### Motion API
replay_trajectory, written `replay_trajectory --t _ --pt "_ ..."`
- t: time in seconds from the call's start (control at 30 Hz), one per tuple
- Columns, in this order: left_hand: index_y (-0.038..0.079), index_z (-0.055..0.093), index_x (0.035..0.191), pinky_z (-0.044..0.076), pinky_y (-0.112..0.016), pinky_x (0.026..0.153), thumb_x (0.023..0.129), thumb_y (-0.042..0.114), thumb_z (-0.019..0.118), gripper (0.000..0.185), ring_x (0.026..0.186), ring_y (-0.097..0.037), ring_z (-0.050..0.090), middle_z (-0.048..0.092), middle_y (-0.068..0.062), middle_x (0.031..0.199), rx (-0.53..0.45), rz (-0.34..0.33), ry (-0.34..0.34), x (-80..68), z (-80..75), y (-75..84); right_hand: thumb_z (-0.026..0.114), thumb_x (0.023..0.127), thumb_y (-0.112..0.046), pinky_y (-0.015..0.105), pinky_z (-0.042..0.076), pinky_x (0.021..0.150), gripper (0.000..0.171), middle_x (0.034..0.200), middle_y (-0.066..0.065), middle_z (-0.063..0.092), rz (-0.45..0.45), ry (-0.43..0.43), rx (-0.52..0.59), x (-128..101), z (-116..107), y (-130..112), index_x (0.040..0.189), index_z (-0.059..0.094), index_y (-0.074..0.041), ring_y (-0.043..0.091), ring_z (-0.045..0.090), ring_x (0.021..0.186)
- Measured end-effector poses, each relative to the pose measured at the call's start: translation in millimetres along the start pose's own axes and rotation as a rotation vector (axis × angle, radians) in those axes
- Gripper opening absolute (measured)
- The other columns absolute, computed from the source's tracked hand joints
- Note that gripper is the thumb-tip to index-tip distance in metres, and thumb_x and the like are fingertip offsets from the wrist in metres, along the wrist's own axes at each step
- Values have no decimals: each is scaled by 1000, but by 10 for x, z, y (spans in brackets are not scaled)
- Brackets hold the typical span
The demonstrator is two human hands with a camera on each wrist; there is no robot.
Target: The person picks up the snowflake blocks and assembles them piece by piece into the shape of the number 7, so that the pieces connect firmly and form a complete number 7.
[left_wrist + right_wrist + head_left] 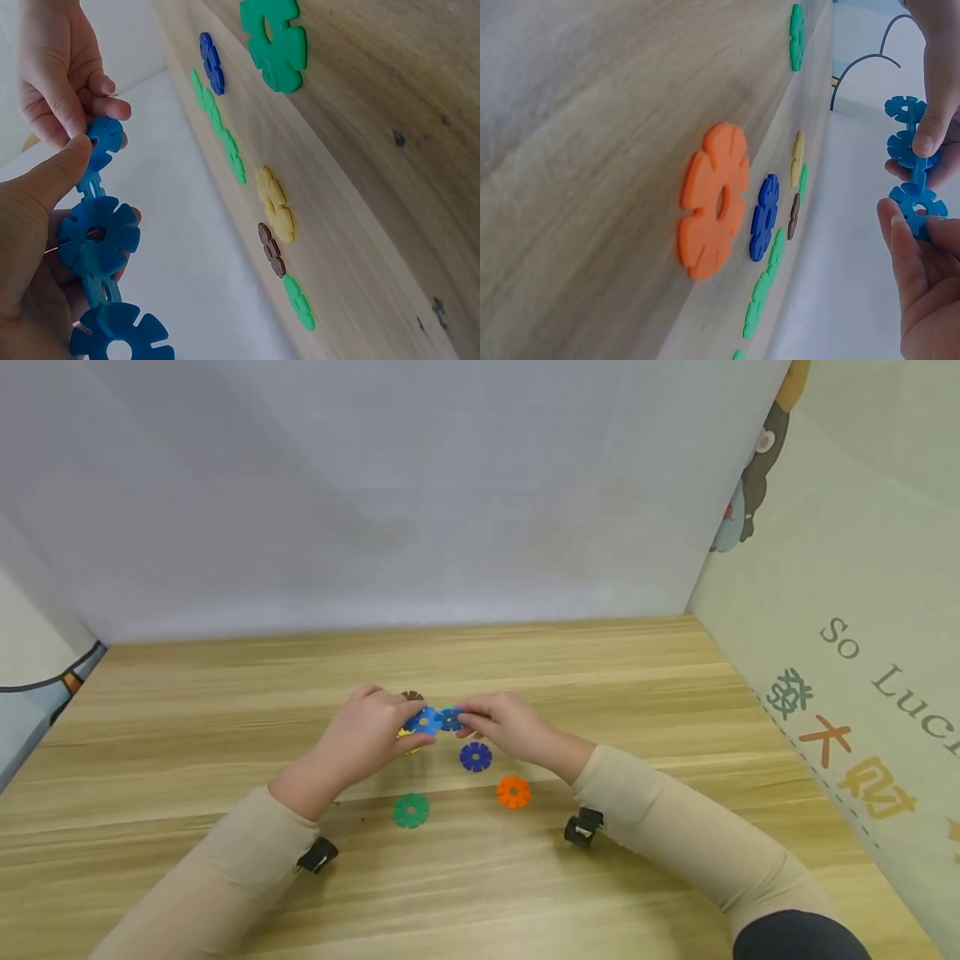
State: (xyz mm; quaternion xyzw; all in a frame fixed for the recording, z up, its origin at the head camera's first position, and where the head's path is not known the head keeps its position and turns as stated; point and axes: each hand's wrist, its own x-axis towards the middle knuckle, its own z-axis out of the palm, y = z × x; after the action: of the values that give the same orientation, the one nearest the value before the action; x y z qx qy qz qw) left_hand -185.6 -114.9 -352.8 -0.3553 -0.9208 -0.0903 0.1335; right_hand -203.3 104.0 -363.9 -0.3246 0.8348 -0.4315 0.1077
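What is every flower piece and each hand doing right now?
blue flower chain: pieces slotted together, held above the table between both hands
left hand: grips the chain
right hand: pinches the chain's end piece
dark blue flower: lying flat, loose
orange flower: lying flat, loose
green flower: lying flat, loose

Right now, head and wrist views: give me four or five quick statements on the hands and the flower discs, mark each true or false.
1. Both hands hold the blue disc chain. True.
2. The orange disc is in the right hand. False: it lies flat on the table, untouched.
3. The green disc lies on the table nearer the left hand. True.
4. The dark blue disc is stacked on the orange one. False: they lie apart.
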Motion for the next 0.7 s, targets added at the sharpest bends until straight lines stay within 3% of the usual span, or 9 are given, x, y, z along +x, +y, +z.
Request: replay_trajectory --t 0.27,0.5,0.7 --pt "-1 68 104 44 -45 86 80 36 73 44 83 -21 65 70 -10 92 -16 31 39 12 28 -6 51 95 0 22 53 72 21 98 18 68 -13 44 1 -7 16 -4 110 63 8 20 68 82" --pt "-2 69 100 45 -40 80 77 32 75 42 73 -20 62 69 -9 85 -52 84 72 -9 31 -54 51 95 -1 21 53 73 21 100 18 67 -43 63 27 10 70 -22 109 64 7 21 68 82" --pt "-3 68 102 47 -41 81 79 32 73 42 75 -20 62 69 -10 86 -67 102 59 -12 31 -63 51 95 -1 30 55 72 21 99 18 67 -56 66 13 9 89 -12 109 64 7 17 68 80"
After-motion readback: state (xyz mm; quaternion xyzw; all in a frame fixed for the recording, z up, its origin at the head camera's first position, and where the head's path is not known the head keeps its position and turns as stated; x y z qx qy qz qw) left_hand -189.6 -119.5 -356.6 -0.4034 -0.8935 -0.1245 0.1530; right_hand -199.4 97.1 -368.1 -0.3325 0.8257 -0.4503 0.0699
